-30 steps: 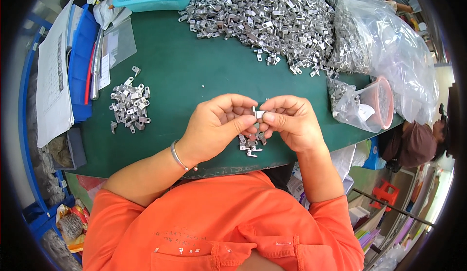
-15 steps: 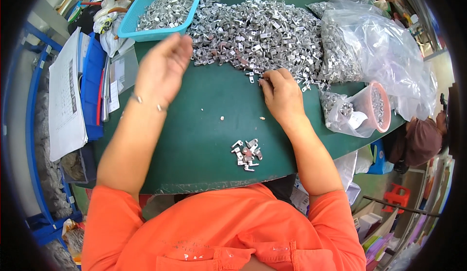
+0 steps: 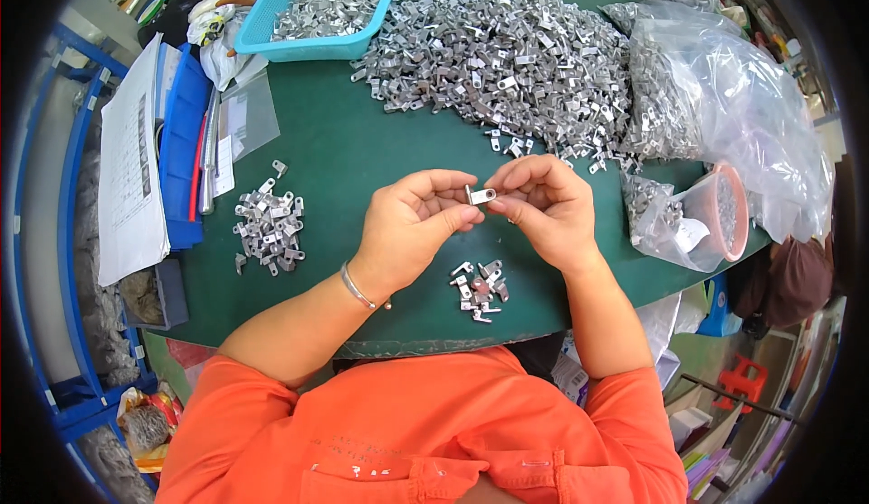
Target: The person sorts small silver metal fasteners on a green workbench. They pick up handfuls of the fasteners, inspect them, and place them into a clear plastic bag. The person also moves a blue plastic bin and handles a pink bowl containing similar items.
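Observation:
A small silver metal bracket [image 3: 482,196], bent at one end and with a hole in its flat part, is held up over the middle of the table. My left hand [image 3: 412,228] pinches its bent end between thumb and fingers. On the other end, the thumb and fingers of my right hand [image 3: 548,214] close around the holed tip. Something small and shiny shows under my right thumb, too small to tell. Beyond my hands spreads a large heap of similar brackets [image 3: 507,61]. A small group of brackets [image 3: 480,289] lies near the front edge, and a larger group [image 3: 270,225] lies left of my left forearm.
A turquoise basket [image 3: 312,49] of brackets stands at the far left of the heap. Clear plastic bags [image 3: 742,106] and a pink-rimmed tub [image 3: 738,214] line the right side. Papers [image 3: 131,165] and a blue bin [image 3: 187,133] stand at the left edge.
My left hand has come from beside the basket to the middle. The right hand has drawn back from the heap's edge, and both now hold a bracket. The left group of brackets has come into sight.

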Available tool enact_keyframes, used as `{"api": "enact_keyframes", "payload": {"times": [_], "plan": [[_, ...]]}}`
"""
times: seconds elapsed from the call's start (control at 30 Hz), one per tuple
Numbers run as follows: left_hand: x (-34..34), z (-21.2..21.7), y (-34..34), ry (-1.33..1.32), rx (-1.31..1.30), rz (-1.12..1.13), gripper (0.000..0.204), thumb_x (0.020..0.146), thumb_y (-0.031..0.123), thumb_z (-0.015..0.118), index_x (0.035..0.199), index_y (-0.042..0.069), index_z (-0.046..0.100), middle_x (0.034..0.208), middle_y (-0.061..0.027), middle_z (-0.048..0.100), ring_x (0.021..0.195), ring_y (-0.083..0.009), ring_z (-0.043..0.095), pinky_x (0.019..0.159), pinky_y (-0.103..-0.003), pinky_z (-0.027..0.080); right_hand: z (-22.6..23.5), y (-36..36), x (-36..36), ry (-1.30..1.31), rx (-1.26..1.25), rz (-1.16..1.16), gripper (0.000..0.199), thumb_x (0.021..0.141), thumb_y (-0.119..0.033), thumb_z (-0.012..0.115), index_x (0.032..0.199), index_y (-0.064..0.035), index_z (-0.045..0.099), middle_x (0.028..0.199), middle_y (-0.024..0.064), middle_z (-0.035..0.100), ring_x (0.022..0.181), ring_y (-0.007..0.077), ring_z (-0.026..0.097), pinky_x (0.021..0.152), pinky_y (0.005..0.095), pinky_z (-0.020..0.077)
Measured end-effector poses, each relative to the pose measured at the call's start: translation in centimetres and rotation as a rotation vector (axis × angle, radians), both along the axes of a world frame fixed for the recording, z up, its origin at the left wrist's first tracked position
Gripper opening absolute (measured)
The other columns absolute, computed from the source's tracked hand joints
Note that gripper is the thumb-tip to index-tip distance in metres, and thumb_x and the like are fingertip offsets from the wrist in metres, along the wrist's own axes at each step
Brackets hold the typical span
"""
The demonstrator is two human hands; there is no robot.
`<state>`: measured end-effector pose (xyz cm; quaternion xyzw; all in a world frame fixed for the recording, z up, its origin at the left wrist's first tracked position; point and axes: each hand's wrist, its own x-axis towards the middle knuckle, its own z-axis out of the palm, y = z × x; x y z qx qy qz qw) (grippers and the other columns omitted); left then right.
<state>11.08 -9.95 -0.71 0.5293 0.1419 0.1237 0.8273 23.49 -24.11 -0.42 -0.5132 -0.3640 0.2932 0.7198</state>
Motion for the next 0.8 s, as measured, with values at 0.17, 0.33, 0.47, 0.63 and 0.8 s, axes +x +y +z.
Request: {"api": "enact_keyframes", "payload": {"times": [0.17,0.33,0.47,0.63,0.8], "plan": [[0.0,0.3,-0.1,-0.039,0.035,0.001,0.028,0.083,-0.006,0.064,0.110,-0.007,0.059,0.100,-0.0144,0.065,0.085,-0.0188,0.066,0.077,-0.027,0.056,0.4,-0.2,-0.1,0.000,0.004,-0.029,0.020,0.077,0.018,0.060,0.088,0.0018,0.056,0.094,0.0114,0.062,0.090,0.0174,0.063,0.076,0.0276,0.0540],[-0.4,0.0,-0.4,-0.044,0.242,0.019,0.013,0.081,-0.005,0.066,0.094,-0.002,0.066,0.094,-0.0105,0.067,0.085,-0.0174,0.065,0.076,-0.027,0.055,1.1,-0.2,0.9,-0.680,-0.018,-0.092,0.021,0.065,0.016,0.057,0.077,-0.0016,0.060,0.079,0.0102,0.064,0.079,0.0246,0.064,0.067,0.0313,0.0506],[-0.8,1.5,-0.3,-0.218,0.875,-0.073,0.010,0.075,-0.005,0.070,0.083,0.003,0.068,0.089,-0.0080,0.068,0.083,-0.0183,0.065,0.072,-0.028,0.054,-0.3,-0.4,3.3,-0.868,-0.392,-0.540,0.011,0.071,0.002,0.065,0.081,-0.0025,0.064,0.081,0.0108,0.063,0.078,0.0307,0.060,0.071,0.0371,0.0489],[-0.9,0.6,-0.6,-0.221,1.115,-0.286,0.011,0.074,-0.004,0.069,0.082,0.003,0.065,0.086,-0.0070,0.066,0.079,-0.0190,0.063,0.071,-0.027,0.051,-1.0,0.4,3.3,-1.150,-0.631,-0.525,0.017,0.072,-0.007,0.072,0.087,-0.0046,0.066,0.089,0.0096,0.058,0.086,0.0311,0.055,0.075,0.0393,0.0465],[-1.0,0.9,-1.2,0.077,0.620,-0.090,0.021,0.083,0.003,0.068,0.102,0.001,0.060,0.091,-0.0069,0.064,0.080,-0.0121,0.061,0.074,-0.024,0.050,-0.4,-0.2,2.1,-0.856,-0.393,-0.398,0.017,0.073,-0.001,0.069,0.089,-0.0036,0.065,0.088,0.0100,0.060,0.080,0.0289,0.058,0.069,0.0362,0.0487]]}}
